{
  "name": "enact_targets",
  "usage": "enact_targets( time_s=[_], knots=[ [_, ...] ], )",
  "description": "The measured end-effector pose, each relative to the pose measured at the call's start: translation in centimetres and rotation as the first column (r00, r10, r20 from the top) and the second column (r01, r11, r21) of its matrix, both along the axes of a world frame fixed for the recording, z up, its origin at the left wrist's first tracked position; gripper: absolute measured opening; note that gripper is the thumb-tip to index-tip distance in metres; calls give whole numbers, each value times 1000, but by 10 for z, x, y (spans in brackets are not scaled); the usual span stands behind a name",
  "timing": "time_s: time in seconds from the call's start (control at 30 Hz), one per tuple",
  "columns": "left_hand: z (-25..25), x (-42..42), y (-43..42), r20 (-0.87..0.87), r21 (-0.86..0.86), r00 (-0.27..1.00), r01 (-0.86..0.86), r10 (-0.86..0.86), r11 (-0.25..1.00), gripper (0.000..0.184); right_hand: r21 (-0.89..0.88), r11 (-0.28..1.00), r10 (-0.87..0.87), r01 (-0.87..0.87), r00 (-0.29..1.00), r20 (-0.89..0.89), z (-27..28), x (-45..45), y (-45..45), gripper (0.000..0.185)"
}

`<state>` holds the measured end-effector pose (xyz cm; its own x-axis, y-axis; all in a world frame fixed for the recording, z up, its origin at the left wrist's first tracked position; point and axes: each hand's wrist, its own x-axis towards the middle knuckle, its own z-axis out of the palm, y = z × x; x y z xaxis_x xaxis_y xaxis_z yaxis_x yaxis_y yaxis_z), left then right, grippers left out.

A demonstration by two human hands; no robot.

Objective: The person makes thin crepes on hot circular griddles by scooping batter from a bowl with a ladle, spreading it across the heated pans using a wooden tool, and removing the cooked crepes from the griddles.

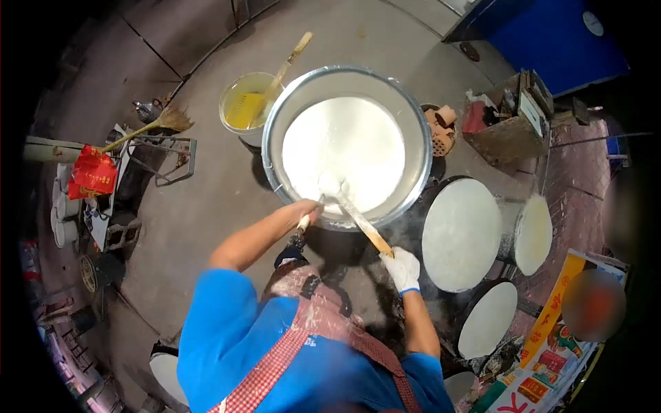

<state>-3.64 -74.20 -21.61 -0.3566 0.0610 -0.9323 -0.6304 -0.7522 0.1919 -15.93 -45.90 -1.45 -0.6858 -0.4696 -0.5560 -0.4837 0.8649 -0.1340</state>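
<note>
A large metal pot (418, 162) of white batter (344, 148) stands in front of me. My left hand (303, 209), bare, is closed at the pot's near rim around a ladle with a pale handle (303, 224); its batter-coated bowl (331, 184) is over or in the batter, I cannot tell which. My right hand (402, 270), in a white glove, grips the wooden end of a long flat paddle (365, 226). The paddle's far end is coated white and meets the ladle bowl.
Round griddles carry pale batter sheets to my right, one large (461, 234), others (533, 235) (487, 320) beside it, with faint steam. A bucket (227, 103) of yellow liquid holds a wooden-handled tool. Holed briquettes (442, 143), a wooden box (501, 134) and a broom (173, 120) stand around.
</note>
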Motion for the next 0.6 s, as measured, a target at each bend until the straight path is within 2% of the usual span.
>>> enact_targets(
  time_s=[0.03,0.07,0.1,0.13,0.17,0.2,0.23,0.27,0.3,0.33,0.37,0.4,0.43,0.47,0.53,0.57,0.6],
  knots=[
    [66,-8,3,21,15,996,-85,84,996,21,-90,995,-40,35,998,-52,4,16,8,39],
    [156,-17,7,39,24,985,-167,166,986,22,-108,991,-87,79,994,-72,11,30,15,39],
    [191,-13,4,-55,166,969,-231,243,959,28,-135,984,-131,117,987,-97,22,40,20,39],
    [202,-13,-5,-121,277,955,-228,269,933,34,-165,975,-170,149,978,-117,34,47,24,39],
    [241,-17,-4,-165,136,958,-212,233,968,36,-301,943,-198,140,965,-170,42,54,29,36],
    [284,-18,-9,-148,218,942,-265,300,939,37,-435,894,-223,108,949,-223,60,59,27,31],
    [318,-18,-17,-136,390,922,-286,362,875,38,-497,862,-259,102,930,-259,73,61,24,30],
    [351,-18,-21,-339,340,885,-201,319,919,30,-561,823,-303,89,904,-301,84,57,21,29],
    [394,-15,-21,-485,166,846,-161,223,973,18,-631,772,-350,76,879,-323,97,51,17,28],
    [425,-13,-25,-546,94,824,-115,148,989,9,-694,718,-397,53,850,-346,112,44,12,29],
    [448,-11,-27,-644,100,752,-95,137,990,5,-731,682,-416,-19,813,-409,127,34,6,29],
    [477,-9,-28,-690,-64,722,-120,43,991,6,-757,647,-439,-92,767,-468,144,23,-2,30],
    [498,-7,-34,-744,-186,663,-87,-83,979,12,-789,609,-488,-83,745,-455,162,15,-8,27],
    [519,-7,-42,-781,-312,586,-65,-216,948,18,-893,446,-562,-69,754,-339,179,8,-13,25],
    [559,-6,-39,-709,-622,533,-165,-461,765,37,-926,335,-641,-174,679,-359,207,-1,-18,24],
    [563,-8,-43,-686,-683,510,-203,-519,702,53,-957,222,-695,-189,657,-291,208,-1,-23,21],
    [559,-10,-46,-704,-669,506,-235,-499,705,60,-989,139,-675,-55,725,-135,190,-4,-20,21]
  ],
)
